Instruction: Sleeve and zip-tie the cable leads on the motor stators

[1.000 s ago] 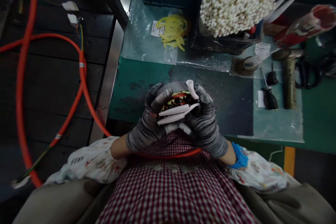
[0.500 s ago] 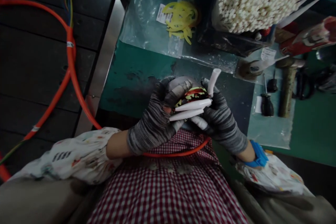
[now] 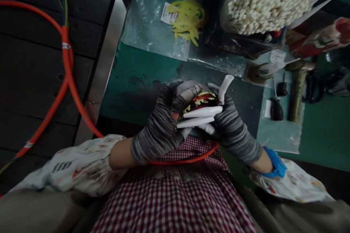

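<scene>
Both my hands, in grey striped gloves, hold a motor stator (image 3: 202, 99) over the near edge of the bench. Its dark red windings and yellow-green slot liners face up between them. My left hand (image 3: 164, 125) wraps its left side, with light tape on a finger. On the right side, my right hand (image 3: 232, 125) is closed round it, its far fingers partly hidden. Two white tapered pieces (image 3: 202, 112) lie across the near side of the windings. A white tube (image 3: 225, 86) sticks up by my right hand.
Yellow strips (image 3: 188, 20) lie on clear plastic sheeting (image 3: 147, 25). A bundle of thin white sticks (image 3: 273, 0) stands at the back. To the right are a hammer (image 3: 296, 94), a black-handled screwdriver (image 3: 276, 109) and a red can (image 3: 319, 40). An orange cable (image 3: 73, 80) hangs left.
The white tube leans slightly further right, and my right hand has shifted slightly, its far fingers less visible. Both hands keep holding the stator.
</scene>
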